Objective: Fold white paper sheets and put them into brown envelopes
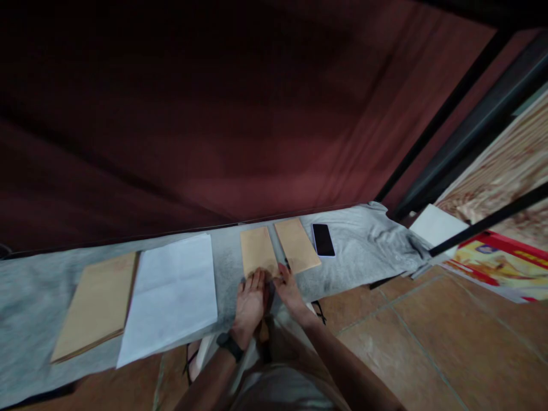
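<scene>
Envelope (257,249), tan, flat on the grey cloth (363,245), near the cloth's middle, long side running away from the body. Touched at its near edge by both hands. Left hand (250,301) palm down, fingers stretched and resting flat, tips on the near left corner; nothing gripped; dark watch (229,345) on the wrist. Right hand (289,290) also flat and loose, fingertips at the near right corner, thumb pointing up beside a small dark thing that cannot be made out. Just right of the envelope, a second envelope (297,244), same tan, tilted a little, nearly touching the first. Right again, a black phone (323,240), screen dark, just beside that second one. Left of the hands, a white sheet (171,294) reaching over the near edge of the cloth, and beside it, overlapped slightly, a larger tan folder (97,303). At the far right end, cloth bunched, with white paper (436,226) past it and a red and yellow print (496,264) below. Dark red curtain (214,114) behind, brown tiled floor (428,342) underneath.
</scene>
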The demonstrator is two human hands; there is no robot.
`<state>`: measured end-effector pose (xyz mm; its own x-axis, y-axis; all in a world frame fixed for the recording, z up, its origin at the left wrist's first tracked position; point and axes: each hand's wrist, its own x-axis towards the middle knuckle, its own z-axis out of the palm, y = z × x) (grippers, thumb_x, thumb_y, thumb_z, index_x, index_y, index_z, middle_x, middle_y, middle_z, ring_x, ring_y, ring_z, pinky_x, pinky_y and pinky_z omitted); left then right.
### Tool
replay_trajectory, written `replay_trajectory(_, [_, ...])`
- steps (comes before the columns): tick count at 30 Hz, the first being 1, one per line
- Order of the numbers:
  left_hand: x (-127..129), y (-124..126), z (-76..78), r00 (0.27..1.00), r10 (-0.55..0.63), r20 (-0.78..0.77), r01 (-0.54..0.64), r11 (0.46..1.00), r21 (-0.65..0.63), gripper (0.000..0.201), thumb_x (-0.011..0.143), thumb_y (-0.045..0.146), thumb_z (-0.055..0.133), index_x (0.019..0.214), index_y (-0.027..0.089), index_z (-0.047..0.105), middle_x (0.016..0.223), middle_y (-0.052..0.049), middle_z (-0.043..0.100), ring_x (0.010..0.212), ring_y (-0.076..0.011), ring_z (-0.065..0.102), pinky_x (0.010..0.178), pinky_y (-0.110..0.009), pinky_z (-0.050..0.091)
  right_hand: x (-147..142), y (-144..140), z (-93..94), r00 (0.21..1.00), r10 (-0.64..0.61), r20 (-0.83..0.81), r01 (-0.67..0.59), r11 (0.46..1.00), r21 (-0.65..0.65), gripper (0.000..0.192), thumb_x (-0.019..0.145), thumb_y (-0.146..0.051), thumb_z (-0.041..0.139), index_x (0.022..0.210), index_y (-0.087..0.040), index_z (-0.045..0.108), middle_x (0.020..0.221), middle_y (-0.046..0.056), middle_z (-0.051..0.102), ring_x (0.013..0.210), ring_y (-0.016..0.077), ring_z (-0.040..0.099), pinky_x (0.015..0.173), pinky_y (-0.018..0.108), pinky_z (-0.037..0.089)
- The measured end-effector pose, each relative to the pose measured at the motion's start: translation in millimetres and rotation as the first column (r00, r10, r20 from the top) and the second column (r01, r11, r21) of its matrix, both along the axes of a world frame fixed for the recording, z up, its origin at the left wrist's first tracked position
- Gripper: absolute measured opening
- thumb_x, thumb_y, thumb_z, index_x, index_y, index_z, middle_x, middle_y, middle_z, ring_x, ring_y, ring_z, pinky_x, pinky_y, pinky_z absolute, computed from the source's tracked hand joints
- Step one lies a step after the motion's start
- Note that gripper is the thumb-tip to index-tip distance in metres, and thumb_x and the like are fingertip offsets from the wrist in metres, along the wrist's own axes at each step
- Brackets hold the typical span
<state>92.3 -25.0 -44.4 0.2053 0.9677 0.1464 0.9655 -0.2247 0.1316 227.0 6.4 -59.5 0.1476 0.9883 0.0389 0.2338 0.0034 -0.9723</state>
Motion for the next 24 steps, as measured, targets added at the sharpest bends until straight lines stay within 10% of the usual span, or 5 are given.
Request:
replay_trajectory(8, [-9,24,45.9,0.903,0.160,0.400,-0.197,0.979,0.054,0.038,0.096,0.017,0.043,0.127,0.014,0.066,0.119,-0.017,0.071,0.107,-0.0261,0.068,0.085,-0.035,0.055,-3,3,54.4,0.912,0.087,-0.401,-0.098,0.995,-0.007,0.045,0.082,-0.036,0.065,0.125,-0.022,0.066,0.114,0.008,0.073,0.099,0.0216,0.069,0.095,0.038,0.055])
replay_trajectory(12, [-23,30,60.1,0.201,0.329,0.923,-0.413,0.883,-0.225,0.030,0.090,0.041,0.058,0.097,0.014,0.071,0.087,-0.009,0.074,0.074,-0.0206,0.069,0.066,-0.032,0.055,-10,-3,76.4,0.949,0.184,-0.255,-0.142,0.975,0.174,0.036,0.094,-0.034,0.054,0.125,-0.022,0.068,0.125,0.008,0.071,0.111,0.0211,0.067,0.103,0.039,0.052])
replay_trajectory(14, [-25,25,55.0,-0.238,0.368,0.899,-0.338,0.836,-0.432,0.026,0.081,0.040,0.070,0.089,0.015,0.068,0.080,-0.004,0.073,0.069,-0.0170,0.067,0.065,-0.029,0.057,-12,-8,75.2,0.972,0.220,-0.087,-0.193,0.949,0.250,0.038,0.097,-0.027,0.047,0.129,-0.024,0.067,0.130,0.007,0.070,0.119,0.0201,0.065,0.108,0.038,0.050])
replay_trajectory(16, [-23,16,43.7,-0.449,0.432,0.782,-0.231,0.789,-0.569,0.019,0.075,0.029,0.077,0.077,0.017,0.063,0.072,0.001,0.070,0.063,-0.0128,0.066,0.067,-0.027,0.058,-15,-13,65.9,0.966,0.240,0.101,-0.259,0.923,0.285,0.043,0.099,-0.021,0.043,0.136,-0.024,0.064,0.138,0.008,0.066,0.128,0.0195,0.061,0.113,0.039,0.048])
replay_trajectory(24, [-22,-13,13.7,-0.429,0.622,0.656,-0.066,0.702,-0.709,0.011,0.080,0.015,0.074,0.076,0.013,0.064,0.065,-0.005,0.072,0.058,-0.0151,0.069,0.063,-0.027,0.060,-21,-21,7.9,0.612,0.360,0.705,-0.667,0.713,0.216,0.041,0.103,-0.016,0.045,0.143,-0.017,0.058,0.149,0.011,0.059,0.144,0.0188,0.048,0.120,0.040,0.042])
